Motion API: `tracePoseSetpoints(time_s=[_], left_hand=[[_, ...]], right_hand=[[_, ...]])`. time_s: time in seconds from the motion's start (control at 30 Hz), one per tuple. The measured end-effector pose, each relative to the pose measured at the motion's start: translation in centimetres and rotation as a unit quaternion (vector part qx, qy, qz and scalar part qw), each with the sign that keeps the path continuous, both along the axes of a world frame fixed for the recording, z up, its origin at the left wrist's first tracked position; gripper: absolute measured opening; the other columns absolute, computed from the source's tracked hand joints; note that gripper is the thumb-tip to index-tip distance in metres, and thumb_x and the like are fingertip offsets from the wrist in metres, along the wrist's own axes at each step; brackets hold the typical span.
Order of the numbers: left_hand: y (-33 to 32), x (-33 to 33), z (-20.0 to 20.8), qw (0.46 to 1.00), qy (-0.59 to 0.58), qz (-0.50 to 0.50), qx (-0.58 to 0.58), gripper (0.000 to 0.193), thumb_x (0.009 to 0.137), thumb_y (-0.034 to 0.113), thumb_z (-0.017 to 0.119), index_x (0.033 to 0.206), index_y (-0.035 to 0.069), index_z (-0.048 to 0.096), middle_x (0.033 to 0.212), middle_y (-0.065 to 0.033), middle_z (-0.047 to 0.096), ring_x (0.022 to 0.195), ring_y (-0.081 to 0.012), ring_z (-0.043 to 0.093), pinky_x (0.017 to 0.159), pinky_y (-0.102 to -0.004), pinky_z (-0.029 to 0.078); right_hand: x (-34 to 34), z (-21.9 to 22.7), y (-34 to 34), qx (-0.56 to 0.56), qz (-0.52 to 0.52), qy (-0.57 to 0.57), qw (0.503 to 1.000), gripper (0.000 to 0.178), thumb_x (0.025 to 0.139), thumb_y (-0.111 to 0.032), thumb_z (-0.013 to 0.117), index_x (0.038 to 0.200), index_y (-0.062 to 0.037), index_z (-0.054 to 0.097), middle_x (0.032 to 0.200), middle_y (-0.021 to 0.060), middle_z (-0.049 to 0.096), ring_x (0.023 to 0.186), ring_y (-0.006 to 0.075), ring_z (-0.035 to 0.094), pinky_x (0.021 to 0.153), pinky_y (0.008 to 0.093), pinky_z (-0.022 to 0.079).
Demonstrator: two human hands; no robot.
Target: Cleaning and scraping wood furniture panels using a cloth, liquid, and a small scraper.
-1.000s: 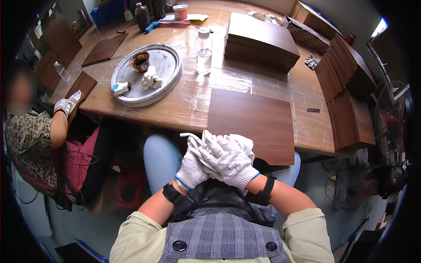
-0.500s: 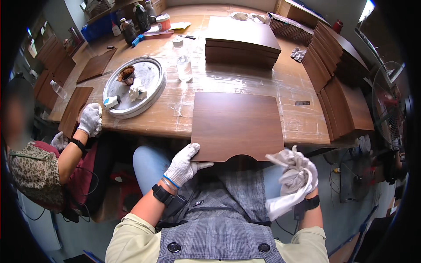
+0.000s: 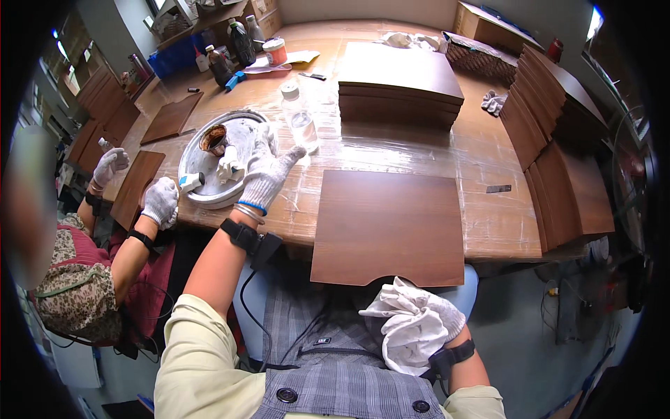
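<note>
My left hand [image 3: 267, 174], in a white knit glove, reaches over the table with fingers apart and holds nothing. It is beside a clear plastic bottle [image 3: 303, 127] and overlaps the right side of a round grey tray [image 3: 187, 150]. On that tray are a dark-stained cup [image 3: 213, 140], a crumpled white wad [image 3: 229, 167] and a small white bottle [image 3: 190, 183]. My gloved right hand [image 3: 449, 318] is closed on a crumpled white cloth [image 3: 399, 327] in front of me. A brown wooden board [image 3: 389, 227] with a cutout in its near edge lies just beyond the cloth, overhanging the table edge.
A stack of brown boards [image 3: 401, 73] stands at the back, and taller stacks [image 3: 565, 188] line the right. Dark bottles [image 3: 241, 45] and a tub [image 3: 275, 52] sit far left. At left, a co-worker's gloved hand [image 3: 160, 201] is near another board [image 3: 139, 185].
My left hand has left the board's near left corner and moved up toward the tray and clear bottle. My right hand has brought the cloth left. The co-worker's other hand has risen.
</note>
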State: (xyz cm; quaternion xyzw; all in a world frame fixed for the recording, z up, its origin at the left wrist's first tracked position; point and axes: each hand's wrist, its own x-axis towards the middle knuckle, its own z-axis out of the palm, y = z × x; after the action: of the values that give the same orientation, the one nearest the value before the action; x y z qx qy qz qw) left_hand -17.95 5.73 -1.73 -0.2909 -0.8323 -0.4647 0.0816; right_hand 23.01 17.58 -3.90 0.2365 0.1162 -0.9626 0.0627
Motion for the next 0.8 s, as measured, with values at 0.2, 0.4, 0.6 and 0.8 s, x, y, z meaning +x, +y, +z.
tracePoseSetpoints(time_s=[0.2, 0.4, 0.6, 0.8], left_hand=[[6.8, -6.2, -0.1, 0.996, -0.055, -0.069, 0.013, 0.092, 0.073, 0.036, 0.082, 0.142, -0.003, 0.035, 0.132, -0.0232, 0.054, 0.132, -0.032, 0.044, 0.114, -0.0397, 0.028], [7.2, -3.8, 0.0, 0.995, -0.094, -0.032, 0.03, 0.093, 0.07, 0.023, 0.086, 0.142, 0.002, 0.033, 0.119, -0.016, 0.059, 0.104, -0.0233, 0.06, 0.09, -0.0339, 0.051], [0.2, 1.6, 4.0, 0.981, 0.033, -0.158, -0.111, 0.073, 0.074, 0.019, 0.078, 0.138, 0.006, 0.045, 0.101, -0.0158, 0.061, 0.095, -0.0254, 0.064, 0.082, -0.0363, 0.052], [-3.7, 3.4, 3.9, 0.867, 0.318, -0.138, -0.358, 0.053, 0.081, 0.015, 0.065, 0.131, 0.011, 0.052, 0.091, -0.0125, 0.062, 0.085, -0.0301, 0.062, 0.073, -0.0419, 0.05]], right_hand=[[-0.3, -0.9, 0.2, -0.049, 0.007, 0.062, 0.997, 0.039, 0.1, -0.006, 0.046, 0.138, -0.0006, 0.04, 0.128, 0.0179, 0.055, 0.105, 0.0257, 0.063, 0.086, 0.0323, 0.056], [0.4, -1.4, 0.2, 0.022, 0.005, 0.068, 0.997, 0.047, 0.098, -0.008, 0.048, 0.142, 0.0011, 0.036, 0.135, 0.0199, 0.051, 0.116, 0.027, 0.058, 0.095, 0.0353, 0.053], [0.1, -1.2, 0.4, -0.086, 0.009, 0.084, 0.993, 0.043, 0.101, -0.012, 0.043, 0.141, 0.0044, 0.036, 0.134, 0.0192, 0.051, 0.118, 0.0262, 0.057, 0.093, 0.0336, 0.054], [-0.7, -0.1, -0.1, -0.017, 0.025, -0.021, 0.999, 0.04, 0.104, -0.02, 0.038, 0.137, 0.0037, 0.042, 0.124, 0.0168, 0.059, 0.092, 0.0241, 0.063, 0.079, 0.0326, 0.056]])
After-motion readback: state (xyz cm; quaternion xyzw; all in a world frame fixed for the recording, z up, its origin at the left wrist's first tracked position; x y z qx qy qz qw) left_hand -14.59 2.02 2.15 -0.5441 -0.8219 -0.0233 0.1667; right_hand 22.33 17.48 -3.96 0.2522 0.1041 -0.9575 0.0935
